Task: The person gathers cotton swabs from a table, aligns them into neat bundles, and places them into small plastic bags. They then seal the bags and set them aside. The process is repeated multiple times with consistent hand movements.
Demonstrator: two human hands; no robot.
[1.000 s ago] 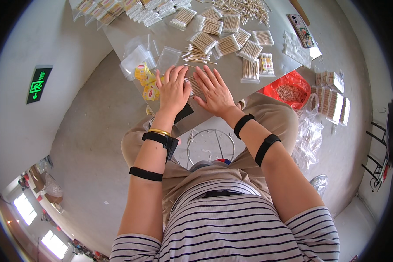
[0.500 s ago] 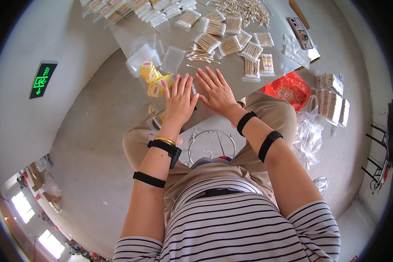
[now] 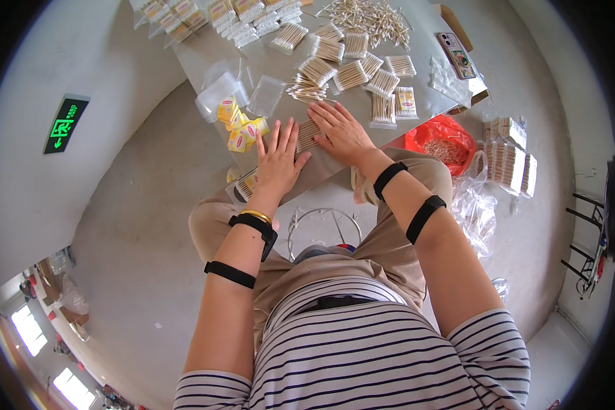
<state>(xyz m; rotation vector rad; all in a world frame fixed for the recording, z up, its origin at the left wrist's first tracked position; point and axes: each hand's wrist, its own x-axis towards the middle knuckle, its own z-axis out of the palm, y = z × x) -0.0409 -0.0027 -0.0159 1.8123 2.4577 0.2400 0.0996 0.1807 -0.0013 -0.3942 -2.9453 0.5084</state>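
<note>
A row of cotton swabs lies side by side on the table between my two hands. My left hand rests flat at the row's left end, fingers stretched and slightly apart. From the other side my right hand touches the right end, its fingers extended and its palm down. Just left of my left fingers are folded yellow printed cards, with clear plastic bags behind them. A small swab pack lies at the table edge near my left wrist, partly hidden by it.
Swab bundles and a loose swab pile cover the table's far part. Filled packs are stacked far left; a phone lies at right. On the floor are a red bag of swabs, more packs and a clear bag.
My hands have moved a little apart, the right one shifting right, so more of the swab row shows between them. The view has shifted slightly.
</note>
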